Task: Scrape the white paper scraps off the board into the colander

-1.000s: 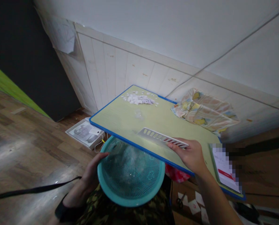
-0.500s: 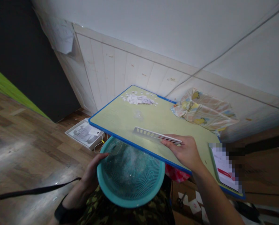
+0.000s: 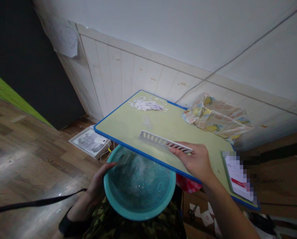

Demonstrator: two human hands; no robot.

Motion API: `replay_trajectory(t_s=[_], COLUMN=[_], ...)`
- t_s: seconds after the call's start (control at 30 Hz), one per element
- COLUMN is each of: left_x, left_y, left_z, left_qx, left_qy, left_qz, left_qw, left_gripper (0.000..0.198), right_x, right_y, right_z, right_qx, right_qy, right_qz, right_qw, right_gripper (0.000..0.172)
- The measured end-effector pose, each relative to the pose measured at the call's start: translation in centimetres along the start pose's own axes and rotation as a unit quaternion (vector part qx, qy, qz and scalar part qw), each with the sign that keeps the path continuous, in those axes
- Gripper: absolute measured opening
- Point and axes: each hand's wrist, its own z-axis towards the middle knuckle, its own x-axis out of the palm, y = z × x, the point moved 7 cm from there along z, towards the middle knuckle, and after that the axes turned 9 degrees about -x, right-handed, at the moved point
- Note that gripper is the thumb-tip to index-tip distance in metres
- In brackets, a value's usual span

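My left hand (image 3: 98, 186) grips the left rim of a teal mesh basket (image 3: 138, 202) held under the near edge of a low pale-green table with a blue border (image 3: 123, 124). Clear crumpled plastic lies in the basket. My right hand (image 3: 197, 162) is closed on the end of a white slotted plastic strip (image 3: 160, 141), which rests flat on the tabletop and points left. A heap of small white paper scraps (image 3: 147, 105) lies at the table's far edge.
A folded patterned cloth (image 3: 217, 118) sits on the table's right side by the white panelled wall. A clipboard with papers (image 3: 239, 177) lies at the right corner. A white flat box (image 3: 90, 142) and scissors (image 3: 192, 214) lie on the wooden floor.
My right hand has slid the slotted strip a little to the left across the tabletop. The basket and my left hand have stayed put.
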Motion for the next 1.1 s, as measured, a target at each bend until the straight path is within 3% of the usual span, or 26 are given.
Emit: replay_trajectory(t_s=[0.13,0.5,0.73,0.9,1.1], left_x=[-0.1,0.0,0.2,0.3,0.2], left_y=[-0.1,0.1,-0.1,-0.1,0.0], left_z=[0.2,0.2,0.0,-0.3,0.1], left_qx=[0.005,-0.010,-0.004,-0.005,-0.001], left_qy=[0.010,0.010,0.008,-0.002,0.008], left_qz=[-0.003,-0.015,-0.018,0.000,0.006], left_qw=[1.000,1.000,1.000,1.000,1.000], left_gripper=[0.028,0.027,0.026,0.026,0.024], right_x=[0.5,-5.2,-4.5,-5.1,-4.8], right_y=[0.7,-2.9,-3.8,-4.0,-3.6], right_z=[-0.2,-1.9,-2.3,-4.0,-5.8], right_qx=[-0.033,0.023,0.034,0.067,0.065], right_qy=[0.030,-0.021,-0.020,-0.041,-0.018], right_qz=[-0.017,-0.132,-0.125,-0.137,-0.095], right_qw=[0.999,0.991,0.991,0.987,0.993], right_gripper=[0.016,0.019,0.021,0.020,0.016])
